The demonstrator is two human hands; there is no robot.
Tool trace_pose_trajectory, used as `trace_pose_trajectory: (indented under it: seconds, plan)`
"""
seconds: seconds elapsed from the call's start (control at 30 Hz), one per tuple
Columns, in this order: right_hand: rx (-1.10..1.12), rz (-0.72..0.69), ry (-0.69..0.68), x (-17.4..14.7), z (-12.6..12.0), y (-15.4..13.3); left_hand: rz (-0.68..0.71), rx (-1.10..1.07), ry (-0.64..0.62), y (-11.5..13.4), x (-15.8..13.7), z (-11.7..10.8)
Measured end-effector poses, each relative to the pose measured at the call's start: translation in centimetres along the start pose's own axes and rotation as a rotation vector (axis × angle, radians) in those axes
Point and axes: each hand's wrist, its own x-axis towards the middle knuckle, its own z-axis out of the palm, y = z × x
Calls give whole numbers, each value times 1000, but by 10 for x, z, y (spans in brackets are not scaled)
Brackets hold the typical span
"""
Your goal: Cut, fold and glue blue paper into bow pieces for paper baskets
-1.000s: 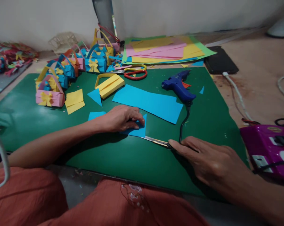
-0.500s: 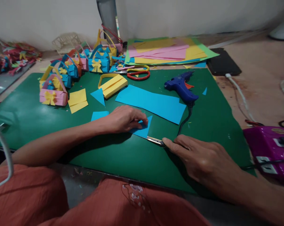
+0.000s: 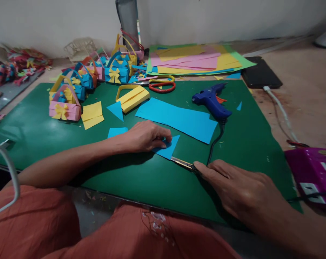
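Paper beneath the left hand looks blue and sharp-cornered.

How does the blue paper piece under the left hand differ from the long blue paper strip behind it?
The left hand partly covers the blue paper piece; the long blue paper strip lies uncovered. The metal blade in the right hand appears to touch the piece, not the strip. The piece looks smaller than the strip. Both lie on the green mat.
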Motion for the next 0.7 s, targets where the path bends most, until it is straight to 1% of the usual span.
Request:
trace_pose_trajectory:
  seconds: [0.1,0.27,0.4,0.53,0.6,0.7]
  plan:
    - [-10,17,26,-5,2,2,-20,23,-28,5,-1,-2]
    - [-47,17,-7,1,-2,5,-62,164,-44,16,-4,-4]
    - [-59,11,-14,4,-5,10,-54,254,-62,20,-6,-5]
    - [-56,7,-4,3,-3,14,-47,292,-60,20,-8,-4]
    - [-51,-6,-1,3,-3,15,-13,272,-54,17,-8,-4]
    - [-43,-12,-3,3,-3,14,118,132,-40,8,-6,-4]
